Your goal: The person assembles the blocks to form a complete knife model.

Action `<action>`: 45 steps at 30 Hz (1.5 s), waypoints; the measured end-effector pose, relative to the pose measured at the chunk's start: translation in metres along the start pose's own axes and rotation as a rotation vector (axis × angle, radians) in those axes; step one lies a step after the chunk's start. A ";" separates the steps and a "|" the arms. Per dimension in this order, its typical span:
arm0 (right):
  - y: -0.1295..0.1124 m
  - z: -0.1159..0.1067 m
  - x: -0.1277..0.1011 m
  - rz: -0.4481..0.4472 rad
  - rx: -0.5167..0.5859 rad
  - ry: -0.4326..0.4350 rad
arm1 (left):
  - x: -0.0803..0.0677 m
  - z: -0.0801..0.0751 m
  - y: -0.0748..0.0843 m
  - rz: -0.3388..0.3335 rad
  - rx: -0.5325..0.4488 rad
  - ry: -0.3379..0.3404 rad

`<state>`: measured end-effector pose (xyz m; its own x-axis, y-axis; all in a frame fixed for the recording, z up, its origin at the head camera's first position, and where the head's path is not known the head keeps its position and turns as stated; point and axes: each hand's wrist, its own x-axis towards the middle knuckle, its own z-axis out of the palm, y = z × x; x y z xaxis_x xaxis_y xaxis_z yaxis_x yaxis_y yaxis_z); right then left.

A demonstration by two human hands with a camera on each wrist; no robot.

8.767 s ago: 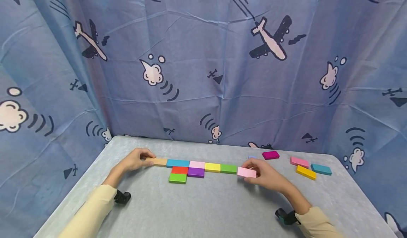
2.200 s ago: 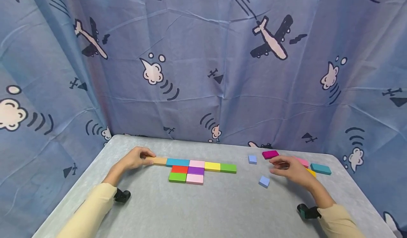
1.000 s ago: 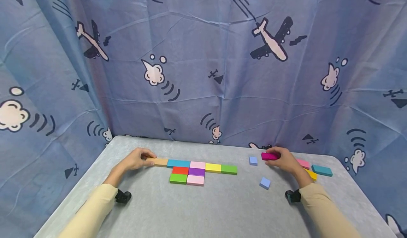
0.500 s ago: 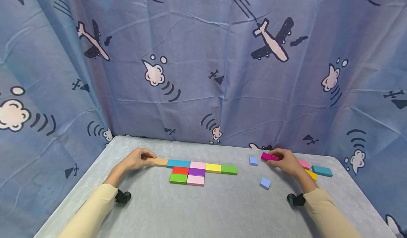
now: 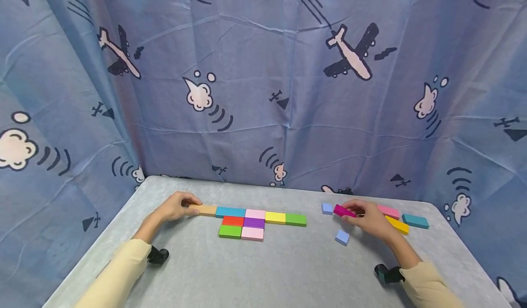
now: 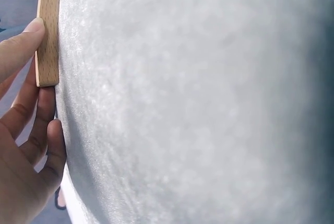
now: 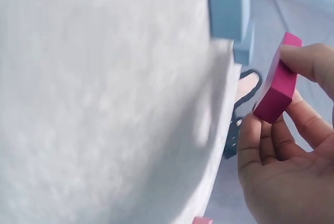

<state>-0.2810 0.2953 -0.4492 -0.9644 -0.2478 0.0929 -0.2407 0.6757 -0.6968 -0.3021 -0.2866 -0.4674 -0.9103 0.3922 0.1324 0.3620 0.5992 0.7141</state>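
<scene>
The left hand (image 5: 176,207) pinches a tan block (image 5: 207,210) at left; the right hand (image 5: 370,218) holds a tilted magenta block (image 5: 343,211) aloft.

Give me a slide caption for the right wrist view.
Right hand holding a magenta block near two blue blocks on the table.

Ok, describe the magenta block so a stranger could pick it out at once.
On the grey table's right side, find the right hand. Pinched in it is the magenta block, just right of the farther small blue block in the head view. It is longer than that one and far deeper in colour than the pink block beside the hand.
</scene>
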 end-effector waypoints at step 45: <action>-0.160 0.142 0.022 -0.405 0.225 -0.353 | 0.000 -0.001 0.002 -0.025 -0.001 -0.005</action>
<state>-0.2484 0.0829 -0.4361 -0.6958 -0.6984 0.1675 -0.5160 0.3239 -0.7930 -0.3017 -0.2864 -0.4652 -0.9181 0.3804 0.1114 0.3390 0.6079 0.7180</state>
